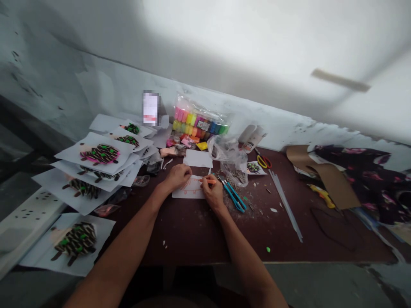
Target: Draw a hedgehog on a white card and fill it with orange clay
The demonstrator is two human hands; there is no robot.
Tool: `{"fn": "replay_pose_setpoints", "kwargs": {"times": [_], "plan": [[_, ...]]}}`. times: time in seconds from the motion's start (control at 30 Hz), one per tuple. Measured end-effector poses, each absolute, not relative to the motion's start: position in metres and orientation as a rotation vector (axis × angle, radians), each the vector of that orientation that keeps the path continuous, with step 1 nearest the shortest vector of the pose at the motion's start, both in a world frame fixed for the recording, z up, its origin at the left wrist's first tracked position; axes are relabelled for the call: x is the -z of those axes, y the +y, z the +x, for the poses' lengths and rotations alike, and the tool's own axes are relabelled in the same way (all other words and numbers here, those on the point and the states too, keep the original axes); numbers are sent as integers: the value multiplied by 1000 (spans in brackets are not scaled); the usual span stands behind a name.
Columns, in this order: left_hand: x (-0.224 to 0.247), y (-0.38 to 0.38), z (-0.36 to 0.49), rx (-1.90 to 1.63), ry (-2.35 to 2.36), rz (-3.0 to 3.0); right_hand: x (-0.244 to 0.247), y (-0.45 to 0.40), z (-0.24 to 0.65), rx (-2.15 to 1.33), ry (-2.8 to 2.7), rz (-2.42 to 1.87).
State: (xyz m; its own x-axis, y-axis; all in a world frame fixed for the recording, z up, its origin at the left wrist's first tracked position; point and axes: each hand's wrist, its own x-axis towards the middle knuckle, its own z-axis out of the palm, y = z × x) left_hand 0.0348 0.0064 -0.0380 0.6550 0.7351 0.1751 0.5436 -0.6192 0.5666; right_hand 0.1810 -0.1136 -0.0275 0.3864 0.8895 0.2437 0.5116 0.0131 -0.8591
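Along the left side of the frame, white sheets [70, 152] bearing hedgehog figures of dark seeds and bright clay lie overlapped in a loose pile, and a further hedgehog sheet [41, 252] sits at lower left. At upper centre, behind a blurred label [150, 108], stands a plastic-wrapped pack of coloured modelling clay [199, 117]. On the dark wooden table [192, 244], at centre, a white paper sheet [188, 194] marked with orange lines lies between the two hands, directly below a blank white card [198, 158]. The left hand [176, 177] rests on the sheet, loosely curled and gripping nothing. The right hand [213, 192] is closed around an orange pen [207, 181], its tip at the sheet. Just right of that hand lies a blue craft knife [233, 196], beyond which are a clear plastic bag of seeds [233, 169] and yellow-and-red scissors [263, 161]. Long pale strips [284, 205] lie further right. At far right are brown cardboard [334, 184] and a dark floral cloth [362, 179].
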Motion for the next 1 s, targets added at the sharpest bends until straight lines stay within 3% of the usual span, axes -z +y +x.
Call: {"fn": "replay_pose_setpoints", "kwargs": {"times": [1.0], "plan": [[34, 4, 35, -521, 1005, 2405, 27, -115, 181, -439, -1300, -1667]]}}
